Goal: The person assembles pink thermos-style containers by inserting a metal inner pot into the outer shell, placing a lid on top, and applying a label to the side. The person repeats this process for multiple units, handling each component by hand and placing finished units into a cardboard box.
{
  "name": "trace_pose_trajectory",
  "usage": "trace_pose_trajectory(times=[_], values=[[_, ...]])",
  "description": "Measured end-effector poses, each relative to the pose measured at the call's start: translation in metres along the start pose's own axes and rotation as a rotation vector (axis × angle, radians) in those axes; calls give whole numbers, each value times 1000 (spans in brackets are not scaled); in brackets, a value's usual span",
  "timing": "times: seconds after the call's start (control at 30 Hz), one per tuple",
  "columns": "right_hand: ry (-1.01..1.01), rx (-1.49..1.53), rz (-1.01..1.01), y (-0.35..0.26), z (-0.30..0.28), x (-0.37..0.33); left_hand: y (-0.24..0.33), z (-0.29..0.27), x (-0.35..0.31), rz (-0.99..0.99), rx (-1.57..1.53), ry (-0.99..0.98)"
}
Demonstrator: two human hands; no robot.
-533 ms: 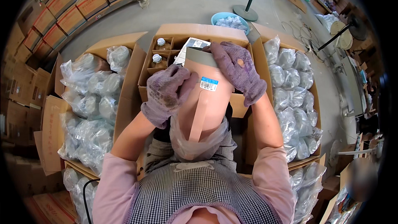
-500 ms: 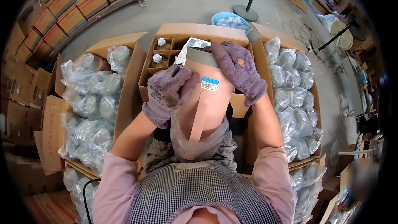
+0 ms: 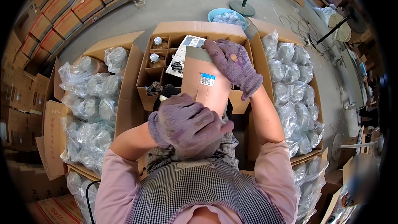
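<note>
A pink jug (image 3: 199,70) with a grey end and a blue-and-white barcode label lies tilted in front of me, grey end away. My right hand (image 3: 235,64), in a purple-grey glove, is closed over the grey end and right side. My left hand (image 3: 190,121), gloved alike, is wrapped round the near end, where a clear plastic bag (image 3: 192,154) covers the jug. This hand hides the handle and most of the bag. A flat white printed box (image 3: 191,41) lies beyond the jug on a divided carton (image 3: 203,28).
Capped bottles (image 3: 158,43) stand in the divided carton's left cells. Open cartons of plastic-wrapped items flank me at left (image 3: 99,83) and right (image 3: 296,91). A blue basin (image 3: 226,16) and a green pole stand (image 3: 244,6) are farther off; stacked boxes (image 3: 66,20) stand far left.
My left hand has moved from the jug's left side, near the grey end, down over the handle and the bagged near end. My right hand keeps its hold.
</note>
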State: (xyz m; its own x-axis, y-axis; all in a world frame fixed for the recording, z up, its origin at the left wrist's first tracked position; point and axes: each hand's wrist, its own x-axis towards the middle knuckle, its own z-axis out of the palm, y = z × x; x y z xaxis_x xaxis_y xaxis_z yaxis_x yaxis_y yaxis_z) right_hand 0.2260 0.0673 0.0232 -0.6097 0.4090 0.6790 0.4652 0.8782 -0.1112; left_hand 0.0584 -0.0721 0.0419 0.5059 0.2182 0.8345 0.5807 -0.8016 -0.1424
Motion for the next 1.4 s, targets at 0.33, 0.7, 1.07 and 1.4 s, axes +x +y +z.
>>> trace_pose_trajectory(times=[0.33,0.7,1.07,1.4], values=[[18,-68,-62,-2,-3,-1,-53,26,-38,-610,-82,-79],[19,-97,-130,1,-1,-2,-51,22,-27,-525,23,-158],[24,-107,-99,1,0,-6,-61,26,-17,-301,28,-230],[-6,1,-14,-6,-7,-1,-70,26,-26,35,108,-194]])
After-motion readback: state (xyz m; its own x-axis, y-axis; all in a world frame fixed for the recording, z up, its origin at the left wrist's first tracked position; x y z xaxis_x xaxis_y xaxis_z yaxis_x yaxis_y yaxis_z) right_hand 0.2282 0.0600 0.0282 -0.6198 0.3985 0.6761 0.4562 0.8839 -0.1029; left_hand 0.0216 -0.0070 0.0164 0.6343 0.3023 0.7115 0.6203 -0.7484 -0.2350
